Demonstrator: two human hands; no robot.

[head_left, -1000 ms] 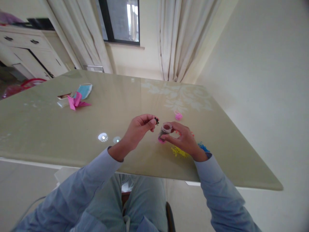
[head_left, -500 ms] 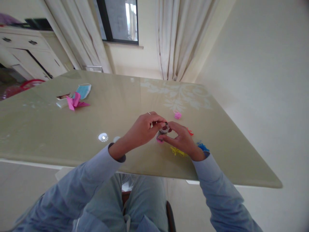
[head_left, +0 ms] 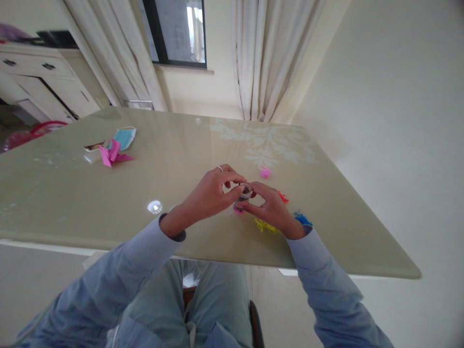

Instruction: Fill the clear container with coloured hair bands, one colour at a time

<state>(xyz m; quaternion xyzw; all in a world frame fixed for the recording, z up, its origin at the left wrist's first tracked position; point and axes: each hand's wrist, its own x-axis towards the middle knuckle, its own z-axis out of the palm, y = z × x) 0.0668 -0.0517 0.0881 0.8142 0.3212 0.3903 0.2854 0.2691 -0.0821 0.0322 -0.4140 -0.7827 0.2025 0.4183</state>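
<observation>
A small clear jar (head_left: 245,193) with a round rim stands tilted between my hands, above the table. My right hand (head_left: 270,205) is closed around its side, thumb in front and fingers behind. Thumb and fingertips of my left hand (head_left: 217,191) pinch together at the jar's left rim; a tiny dark bit shows there, too small to name. Something pink (head_left: 238,210) lies just below the jar, partly hidden. Beside my right hand are a yellow bundle of string-like strands (head_left: 266,226), a red bundle (head_left: 283,196) and a blue bundle (head_left: 303,218).
A pink bundle (head_left: 265,171) lies beyond my hands on the glossy table (head_left: 174,164). Farther left are a folded pink paper piece (head_left: 114,153), a blue face mask (head_left: 125,138) and a small card-like item (head_left: 94,146). A wall (head_left: 391,121) rises at the right.
My left fingertips have shifted slightly left across the jar's rim, with the dark bit, so more of the round opening shows. My right hand keeps its hold on the jar.
</observation>
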